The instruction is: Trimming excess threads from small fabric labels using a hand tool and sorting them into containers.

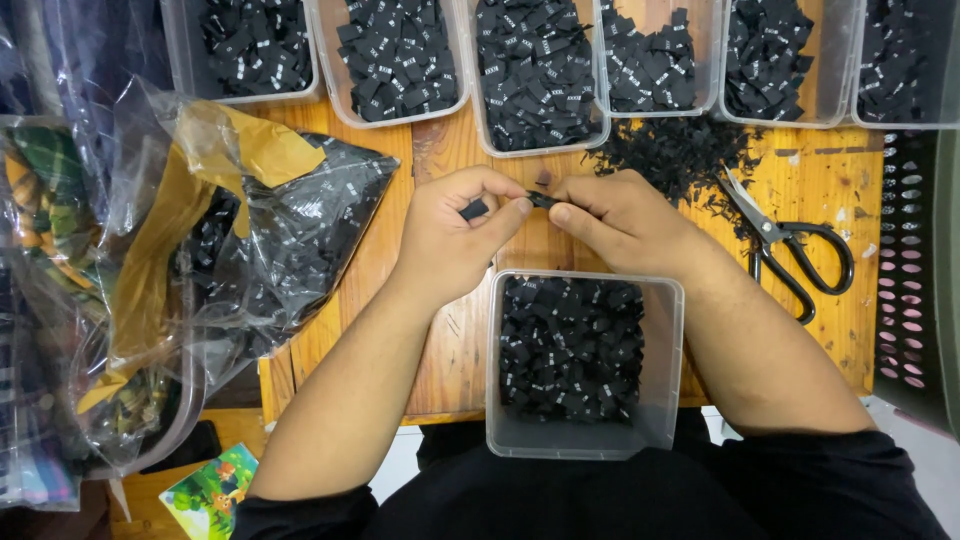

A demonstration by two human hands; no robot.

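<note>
Hands over a wooden table [400,260], left hand [455,235] and right hand [615,220] pinching a small black tag [540,199] between fingertips, clear tub [660,400] of black tags just below, scissors [790,245] at right, plastic bag [290,240] at left.

You are working matt black woven cloth labels [540,199] over a worn, scratched wooden surface [830,190]; clear, smooth plastic tubs [665,400] are holding more, beside a glossy crinkled plastic bag [300,230] and metal-bladed scissors [790,245].

Small black fabric label [474,209], folded, pinched in left hand [450,235], another [541,199] in right hand [612,218]
</note>
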